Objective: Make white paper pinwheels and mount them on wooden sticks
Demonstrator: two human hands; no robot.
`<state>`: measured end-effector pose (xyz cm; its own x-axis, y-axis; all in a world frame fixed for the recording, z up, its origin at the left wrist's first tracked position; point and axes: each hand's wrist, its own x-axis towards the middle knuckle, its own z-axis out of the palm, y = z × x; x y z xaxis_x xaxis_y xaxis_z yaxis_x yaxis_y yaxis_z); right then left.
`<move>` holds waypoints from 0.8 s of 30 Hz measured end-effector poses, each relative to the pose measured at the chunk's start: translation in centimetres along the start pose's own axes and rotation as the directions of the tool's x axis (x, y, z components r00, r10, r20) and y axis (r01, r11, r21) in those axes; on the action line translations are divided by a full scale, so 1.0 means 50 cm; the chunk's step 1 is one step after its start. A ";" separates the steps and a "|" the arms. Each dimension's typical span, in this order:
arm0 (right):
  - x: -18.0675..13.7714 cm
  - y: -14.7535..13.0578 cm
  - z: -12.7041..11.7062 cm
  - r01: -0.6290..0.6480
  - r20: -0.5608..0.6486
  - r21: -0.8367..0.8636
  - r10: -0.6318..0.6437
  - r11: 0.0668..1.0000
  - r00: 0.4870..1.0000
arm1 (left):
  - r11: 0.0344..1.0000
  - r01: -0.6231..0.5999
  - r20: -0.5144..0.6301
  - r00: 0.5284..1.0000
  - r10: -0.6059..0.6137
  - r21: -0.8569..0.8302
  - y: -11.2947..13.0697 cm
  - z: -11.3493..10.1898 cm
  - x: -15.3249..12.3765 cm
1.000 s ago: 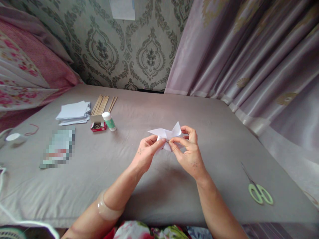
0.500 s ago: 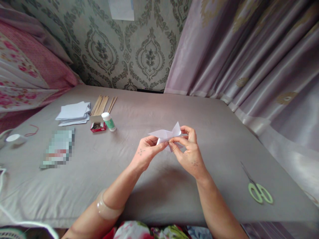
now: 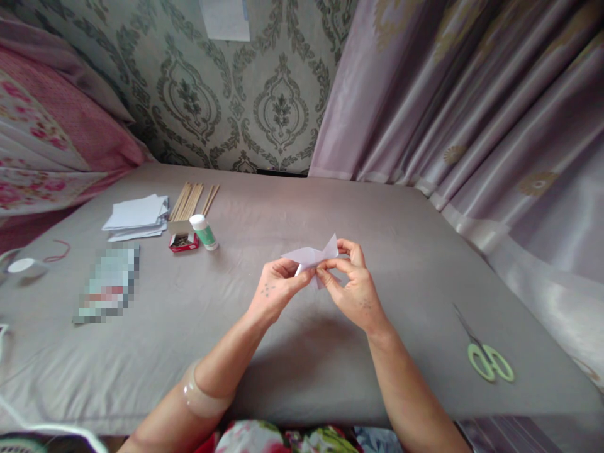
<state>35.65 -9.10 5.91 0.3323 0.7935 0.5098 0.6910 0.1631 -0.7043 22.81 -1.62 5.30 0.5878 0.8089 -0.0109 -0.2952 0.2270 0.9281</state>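
A small folded white paper shape [image 3: 312, 255] with pointed flaps is held above the grey sheet [image 3: 292, 352], in the middle of the view. My left hand [image 3: 276, 290] pinches its left side between thumb and fingers. My right hand [image 3: 352, 286] pinches its right side, thumb and forefinger pressed together at the centre fold and the other fingers curled behind a flap. The two hands' fingertips almost touch. A pale bangle sits on my left forearm.
At the back left lie a stack of white paper sheets [image 3: 136, 215], a bundle of wooden sticks [image 3: 191, 198], a small red box [image 3: 183, 240] and a green glue bottle [image 3: 204, 231]. Green scissors [image 3: 486, 358] lie at the right. A tape roll [image 3: 23, 267] sits far left.
Both hands have kept their pinch on the paper and shifted slightly. The paper's flaps have tilted a little. The view has drifted a bit.
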 end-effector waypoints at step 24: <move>0.006 0.023 0.039 -0.345 0.081 0.500 0.353 0.794 0.932 | 1.000 -0.011 -0.048 0.999 0.012 0.017 -0.007 -0.005 0.009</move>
<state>35.28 -7.55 4.30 0.5015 0.8449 0.1863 0.1132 0.1494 -0.9823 23.00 -1.21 4.88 0.5474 0.8367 -0.0178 -0.2891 0.2090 0.9342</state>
